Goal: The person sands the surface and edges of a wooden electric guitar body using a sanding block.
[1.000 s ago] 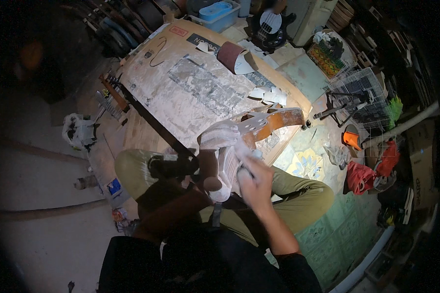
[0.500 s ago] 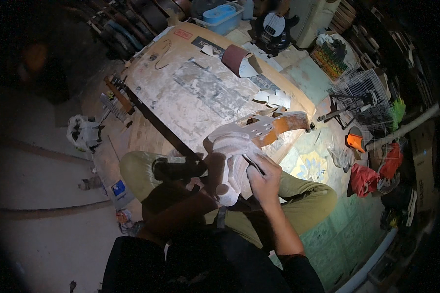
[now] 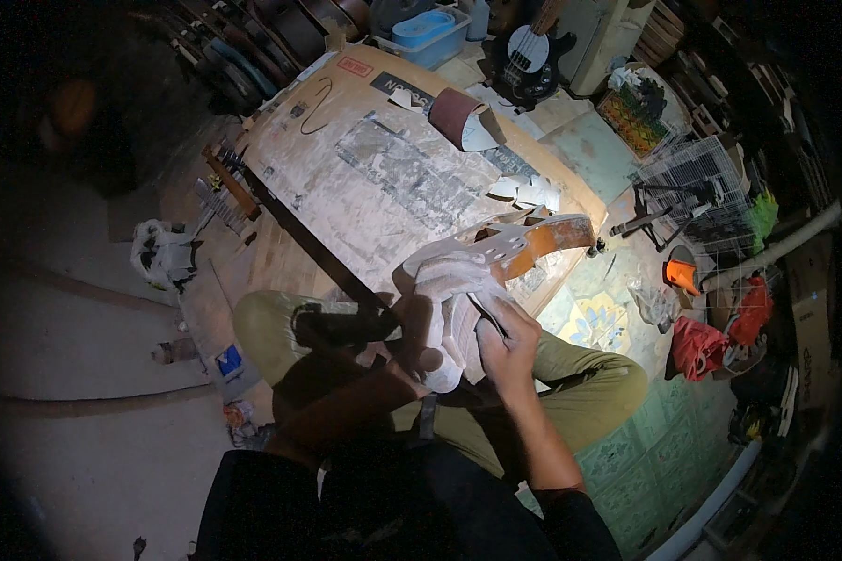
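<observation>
- The guitar body (image 3: 538, 248) sits in the lap, between the bent knees (image 3: 585, 369), tilted, with its far end out over the near edge of the cardboard (image 3: 290, 173). Top's all pale dust, orange finish showing along the side.
- Left hand (image 3: 442, 279): dusty, fingers curled over the body and gripping it, as far as I can make out. It blends into the dust and shadow, so I can't swear to the thumb.
- Right hand (image 3: 510, 344): closed, bunched up against the near part of the body. Can't tell what, if anything, is tucked under those fingers.
- Looks like hand rubbing to me, so I'd let the left hand do the clamping and keep the right one's pressure light and even.
- Follow the curve with flat finger pads; fingertips would probably dig grooves, and rounded edges get overworked fast.
- I'd wipe the dust now and then, since it hides the surface. The left forearm is in deep shadow too, so turning the work toward the light should help.
- A curl of reddish sandpaper (image 3: 452, 117) and some paper scraps (image 3: 533, 194) lie on the cardboard, past the body, handy enough for a fresh piece.
</observation>
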Available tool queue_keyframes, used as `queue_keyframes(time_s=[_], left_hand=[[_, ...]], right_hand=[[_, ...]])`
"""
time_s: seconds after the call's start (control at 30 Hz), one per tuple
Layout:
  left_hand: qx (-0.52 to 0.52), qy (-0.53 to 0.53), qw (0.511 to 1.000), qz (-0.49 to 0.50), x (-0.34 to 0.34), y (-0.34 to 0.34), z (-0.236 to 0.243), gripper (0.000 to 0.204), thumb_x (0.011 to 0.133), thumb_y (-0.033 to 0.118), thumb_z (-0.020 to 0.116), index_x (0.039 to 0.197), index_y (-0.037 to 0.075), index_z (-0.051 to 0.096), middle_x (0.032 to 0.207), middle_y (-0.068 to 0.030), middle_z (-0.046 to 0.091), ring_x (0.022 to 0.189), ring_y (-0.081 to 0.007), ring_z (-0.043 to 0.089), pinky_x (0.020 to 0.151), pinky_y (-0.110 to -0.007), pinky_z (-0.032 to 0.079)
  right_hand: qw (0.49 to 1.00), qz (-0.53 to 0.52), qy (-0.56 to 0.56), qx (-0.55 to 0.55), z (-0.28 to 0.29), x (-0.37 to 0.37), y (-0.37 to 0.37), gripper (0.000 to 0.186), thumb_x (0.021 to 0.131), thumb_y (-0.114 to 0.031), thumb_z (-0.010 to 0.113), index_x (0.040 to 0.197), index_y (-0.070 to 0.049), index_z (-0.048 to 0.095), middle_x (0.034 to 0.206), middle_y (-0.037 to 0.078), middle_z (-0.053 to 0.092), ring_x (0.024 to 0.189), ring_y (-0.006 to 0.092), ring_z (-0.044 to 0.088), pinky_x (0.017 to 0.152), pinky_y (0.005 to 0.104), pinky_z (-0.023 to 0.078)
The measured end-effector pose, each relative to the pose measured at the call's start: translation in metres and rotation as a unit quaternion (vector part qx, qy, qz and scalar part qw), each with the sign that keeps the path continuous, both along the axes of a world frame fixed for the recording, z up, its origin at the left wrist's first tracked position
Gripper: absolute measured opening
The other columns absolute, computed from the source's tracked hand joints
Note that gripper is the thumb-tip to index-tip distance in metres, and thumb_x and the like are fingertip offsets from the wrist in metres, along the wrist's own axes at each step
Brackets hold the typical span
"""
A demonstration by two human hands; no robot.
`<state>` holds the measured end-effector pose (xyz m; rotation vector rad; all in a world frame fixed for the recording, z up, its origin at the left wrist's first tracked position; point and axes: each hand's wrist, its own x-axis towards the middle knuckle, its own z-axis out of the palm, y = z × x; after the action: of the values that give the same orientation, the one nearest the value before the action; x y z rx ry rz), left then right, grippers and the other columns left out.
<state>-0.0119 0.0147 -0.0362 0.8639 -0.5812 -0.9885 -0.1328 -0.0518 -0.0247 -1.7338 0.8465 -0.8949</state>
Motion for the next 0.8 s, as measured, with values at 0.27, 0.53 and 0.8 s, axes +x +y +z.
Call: queue_keyframes(time_s=[0.27,0.53,0.8], left_hand=[[0.017,0.032,0.999,0.011,-0.003,-0.005,-0.002,0.047,0.091,0.036,0.061,0.117,0.0,0.047,0.114,-0.0174,0.051,0.109,-0.0295,0.052,0.099,-0.044,0.043],[0.02,0.044,0.999,0.013,-0.004,-0.006,-0.003,0.047,0.09,0.036,0.061,0.118,-0.001,0.047,0.115,-0.0178,0.051,0.11,-0.0297,0.052,0.1,-0.044,0.043],[0.029,0.057,0.998,0.014,-0.004,-0.006,-0.004,0.048,0.09,0.036,0.061,0.118,-0.001,0.048,0.116,-0.0183,0.052,0.111,-0.03,0.052,0.1,-0.044,0.043]], right_hand=[[0.999,0.008,-0.003,-0.04,0.014,0.003,0.008,0.031,0.074,0.005,0.052,0.1,0.011,0.068,0.088,0.023,0.069,0.078,0.0242,0.069,0.074,0.0337,0.053],[1.0,0.018,0.002,-0.016,0.005,-0.002,0.007,0.036,0.075,0.006,0.052,0.107,0.008,0.068,0.094,0.022,0.07,0.08,0.0232,0.068,0.076,0.0309,0.051],[0.999,0.029,-0.008,0.032,0.013,0.0,0.005,0.034,0.072,0.007,0.056,0.102,0.004,0.071,0.095,0.023,0.07,0.09,0.0313,0.07,0.079,0.0352,0.053]])
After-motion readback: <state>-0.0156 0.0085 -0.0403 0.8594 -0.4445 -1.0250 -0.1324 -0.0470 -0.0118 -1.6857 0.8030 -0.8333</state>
